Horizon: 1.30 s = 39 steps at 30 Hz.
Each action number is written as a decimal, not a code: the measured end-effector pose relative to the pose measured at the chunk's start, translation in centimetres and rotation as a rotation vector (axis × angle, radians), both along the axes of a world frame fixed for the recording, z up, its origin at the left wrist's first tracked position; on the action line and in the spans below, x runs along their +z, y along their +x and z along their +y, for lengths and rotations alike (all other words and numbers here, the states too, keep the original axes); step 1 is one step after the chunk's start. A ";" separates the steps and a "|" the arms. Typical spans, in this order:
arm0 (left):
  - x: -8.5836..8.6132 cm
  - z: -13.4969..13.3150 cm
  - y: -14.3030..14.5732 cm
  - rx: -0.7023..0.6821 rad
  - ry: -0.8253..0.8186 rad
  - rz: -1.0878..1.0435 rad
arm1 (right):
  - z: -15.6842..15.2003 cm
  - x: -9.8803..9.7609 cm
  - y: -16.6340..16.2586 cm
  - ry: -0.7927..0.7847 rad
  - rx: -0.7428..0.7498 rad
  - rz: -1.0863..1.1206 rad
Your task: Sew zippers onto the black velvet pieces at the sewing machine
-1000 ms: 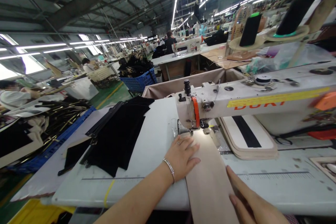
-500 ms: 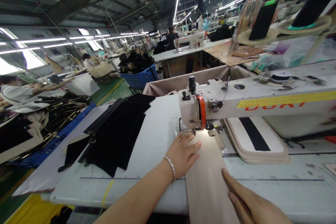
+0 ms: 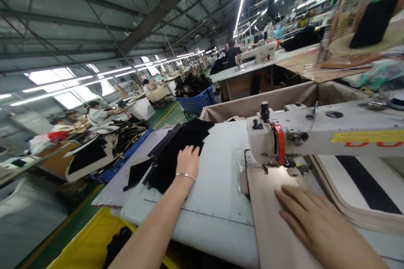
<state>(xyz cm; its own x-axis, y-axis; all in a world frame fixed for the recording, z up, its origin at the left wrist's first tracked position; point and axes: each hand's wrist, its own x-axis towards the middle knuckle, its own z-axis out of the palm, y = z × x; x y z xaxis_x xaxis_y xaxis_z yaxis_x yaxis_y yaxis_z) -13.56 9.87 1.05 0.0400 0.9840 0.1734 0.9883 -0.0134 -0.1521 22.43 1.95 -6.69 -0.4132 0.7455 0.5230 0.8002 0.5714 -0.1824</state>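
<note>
A white sewing machine [image 3: 265,143] with an orange guard stands over a long beige panel [image 3: 268,218], whose far end lies at the presser foot. My right hand [image 3: 311,214] rests flat on that panel, fingers stretched out toward the foot. On the left, my left hand [image 3: 188,162], with a bracelet at the wrist, lies on a stack of black fabric pieces [image 3: 170,151]. Its fingers are stretched forward over the cloth, and nothing shows gripped in them. Right of the needle area, beige panels with a black strip [image 3: 368,183] are piled under the machine arm.
A yellow crate [image 3: 91,239] sits below the table's left edge. Blue baskets [image 3: 197,100] of dark pieces stand beyond. Behind the machine is a beige-lined bin [image 3: 227,109]. A black thread cone [image 3: 375,19] stands at the upper right. Other people work at the far left.
My left hand has moved from the beige panel leftward onto the black stack. My right hand has shifted from the panel's edge onto its top, nearer the presser foot. The view has turned left.
</note>
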 end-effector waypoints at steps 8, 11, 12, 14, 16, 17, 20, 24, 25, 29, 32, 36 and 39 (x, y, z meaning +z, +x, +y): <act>2.6 2.0 -4.2 0.156 -0.087 0.091 | 0.8 -1.3 0.0 0.037 0.026 -0.161; 5.7 1.6 -3.3 0.134 -0.061 0.086 | 1.0 -1.0 0.0 0.013 0.034 -0.164; 6.4 1.0 -2.8 0.116 -0.047 0.080 | 1.2 -0.7 -0.1 -0.007 0.035 -0.167; 6.9 -0.7 -1.2 0.016 -0.097 0.024 | 1.7 -0.1 -0.5 -0.055 0.031 -0.175; 5.5 -2.5 1.3 -0.170 -0.262 -0.103 | 2.2 0.5 -1.0 -0.094 0.013 -0.181; 4.2 -3.1 2.7 -0.275 -0.344 -0.180 | 2.3 0.7 -1.2 -0.103 0.002 -0.179; -0.4 -2.8 6.6 -0.434 -0.218 -0.298 | 2.4 1.1 -1.7 -0.084 -0.016 -0.162; -3.7 1.1 9.1 -0.417 -0.125 -0.394 | 2.1 1.4 -1.6 -0.073 -0.011 -0.146; -3.9 1.9 9.3 -0.406 -0.132 -0.408 | 2.0 1.5 -1.6 -0.083 -0.010 -0.143; -3.2 1.7 9.8 -0.416 -0.184 -0.465 | 1.8 1.9 -1.6 -0.113 -0.008 -0.125; -3.0 -0.5 10.7 -0.468 -0.230 -0.612 | 1.8 1.9 -1.7 -0.104 -0.006 -0.103; -3.3 -1.9 12.6 -0.473 -0.183 -0.713 | 1.9 1.9 -1.6 -0.093 0.003 -0.096; -3.4 -1.3 13.7 -0.392 -0.168 -0.644 | 1.9 1.9 -1.5 -0.096 0.000 -0.099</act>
<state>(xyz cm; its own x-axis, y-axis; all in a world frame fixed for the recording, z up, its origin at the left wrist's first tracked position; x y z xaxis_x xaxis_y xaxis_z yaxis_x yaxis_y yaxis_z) 0.16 8.56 -2.38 0.3325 0.9341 0.1301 0.7994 -0.3523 0.4866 20.89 3.89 -4.75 -0.4594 0.7901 0.4057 0.8169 0.5552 -0.1561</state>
